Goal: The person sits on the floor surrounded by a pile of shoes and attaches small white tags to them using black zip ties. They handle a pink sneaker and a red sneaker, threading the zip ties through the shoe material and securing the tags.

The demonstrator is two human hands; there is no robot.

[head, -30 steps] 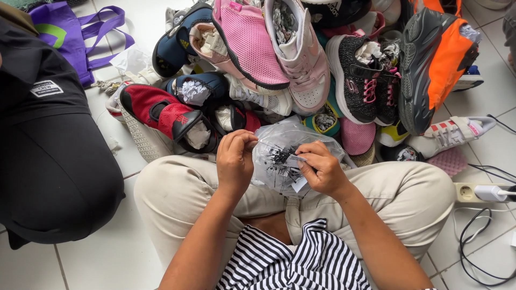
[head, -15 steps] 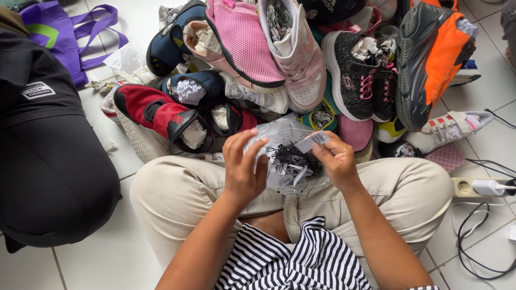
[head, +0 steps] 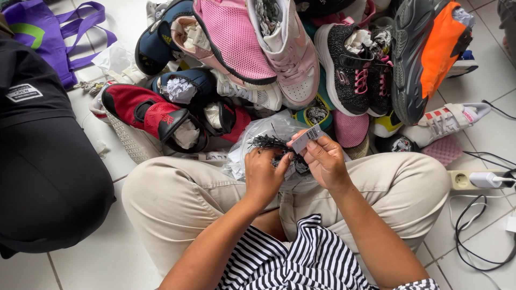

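Head view: you sit cross-legged on the white tiled floor (head: 86,263), a clear plastic bag (head: 263,134) of thin black ties (head: 269,143) resting on your lap against the shoe pile. Your left hand (head: 264,174) has its fingers pinched into the black ties at the bag's mouth; your right hand (head: 325,161) has its fingers clenched on a small white tag (head: 307,138), held up just above the bag. Step in hand looks like pairing a tie with the tag; the next move probably calls for pulling one tie free of the tangle without dragging the rest. In front: heaped shoes, a pink sneaker (head: 285,48), a red shoe (head: 142,115), a black one with pink laces (head: 349,75), a grey-orange one (head: 430,53), several stuffed with paper. Big black bag (head: 48,161) at your left, purple tote (head: 43,32) behind it, power strip (head: 473,180) with cables on the right.
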